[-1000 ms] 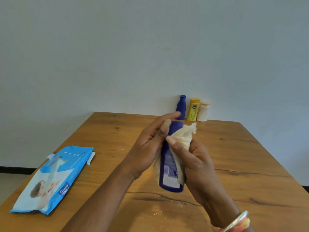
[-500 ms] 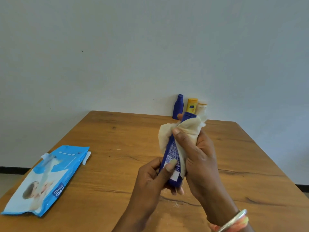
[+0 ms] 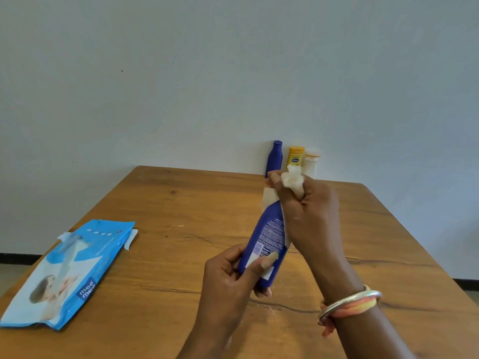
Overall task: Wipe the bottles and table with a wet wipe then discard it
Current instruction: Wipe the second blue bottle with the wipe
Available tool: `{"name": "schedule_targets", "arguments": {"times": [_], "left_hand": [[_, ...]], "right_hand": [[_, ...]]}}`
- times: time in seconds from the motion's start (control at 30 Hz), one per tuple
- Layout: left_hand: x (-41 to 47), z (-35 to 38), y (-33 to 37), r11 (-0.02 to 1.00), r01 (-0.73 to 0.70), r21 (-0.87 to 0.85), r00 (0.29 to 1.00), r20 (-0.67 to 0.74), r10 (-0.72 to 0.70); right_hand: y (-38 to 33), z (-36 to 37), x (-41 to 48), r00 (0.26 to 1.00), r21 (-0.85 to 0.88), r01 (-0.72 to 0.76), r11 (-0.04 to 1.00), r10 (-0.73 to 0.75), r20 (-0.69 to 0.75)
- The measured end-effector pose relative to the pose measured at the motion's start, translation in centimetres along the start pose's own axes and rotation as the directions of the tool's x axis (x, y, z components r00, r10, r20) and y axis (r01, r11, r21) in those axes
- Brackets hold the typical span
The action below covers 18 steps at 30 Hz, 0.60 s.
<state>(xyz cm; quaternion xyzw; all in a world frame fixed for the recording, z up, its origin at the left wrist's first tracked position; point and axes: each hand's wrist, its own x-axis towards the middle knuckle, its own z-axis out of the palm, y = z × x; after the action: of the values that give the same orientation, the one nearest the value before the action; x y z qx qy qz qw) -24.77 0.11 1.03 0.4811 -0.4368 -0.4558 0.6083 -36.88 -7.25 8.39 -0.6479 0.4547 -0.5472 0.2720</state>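
Above the wooden table (image 3: 181, 255) I hold a dark blue bottle (image 3: 268, 234) tilted, its label facing me. My left hand (image 3: 233, 278) grips the bottle's lower end, thumb across the label. My right hand (image 3: 308, 216) is curled round the bottle's upper part with the white wet wipe (image 3: 294, 181) bunched between palm and bottle; the bottle's cap is hidden. At the far edge by the wall stand a second blue bottle (image 3: 274, 158), a yellow bottle (image 3: 296, 158) and a white bottle (image 3: 311, 163).
A blue pack of wet wipes (image 3: 70, 270) lies flat near the table's left edge, its flap lifted. A pale wall (image 3: 233, 73) rises right behind the table. Small white specks mark the wood below the held bottle.
My left hand moved from the bottle's top down to its lower end. My right hand with the wipe slid from the bottle's lower half up to its top.
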Motion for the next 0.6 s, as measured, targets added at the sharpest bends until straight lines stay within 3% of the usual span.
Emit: {"name": "schedule_targets", "arguments": {"times": [0.07,0.17,0.23,0.27,0.33,0.37,0.47,0.6], "left_hand": [[-0.1,0.2,0.0,0.99,-0.089,0.107,0.995,-0.033,0.093],[0.1,0.4,-0.2,0.976,-0.12,0.183,0.993,0.012,0.12],[0.4,0.3,0.2,0.997,0.022,0.072,0.98,0.194,-0.035],[0.5,0.3,0.4,0.987,0.158,-0.031,0.938,0.318,-0.14],[0.4,0.5,0.8,0.879,0.434,-0.2,0.817,0.499,-0.289],[0.5,0.6,0.6,0.832,0.498,-0.246,0.794,0.515,-0.323],[1.1,1.1,0.0,0.839,0.437,-0.324,0.867,0.398,-0.298],[2.1,1.8,1.4,0.807,0.303,-0.507,0.951,0.212,-0.224]], "right_hand": [[0.6,-0.2,-0.3,0.992,-0.13,0.096,0.987,-0.106,-0.072],[0.9,-0.5,-0.3,0.963,-0.139,0.207,0.968,-0.227,-0.143],[1.2,-0.3,-0.3,0.964,-0.024,0.238,0.971,-0.239,-0.117],[1.3,0.0,-0.3,0.97,0.051,0.229,0.972,-0.224,-0.095],[1.6,0.6,-0.6,0.979,0.127,0.201,0.971,-0.193,-0.072],[1.8,0.9,-0.7,0.979,0.12,0.196,0.973,-0.188,-0.078],[2.0,1.4,-1.4,0.974,0.045,0.205,0.978,-0.199,-0.111],[2.2,3.0,-4.6,0.991,0.05,0.131,0.99,-0.132,0.013]]}}
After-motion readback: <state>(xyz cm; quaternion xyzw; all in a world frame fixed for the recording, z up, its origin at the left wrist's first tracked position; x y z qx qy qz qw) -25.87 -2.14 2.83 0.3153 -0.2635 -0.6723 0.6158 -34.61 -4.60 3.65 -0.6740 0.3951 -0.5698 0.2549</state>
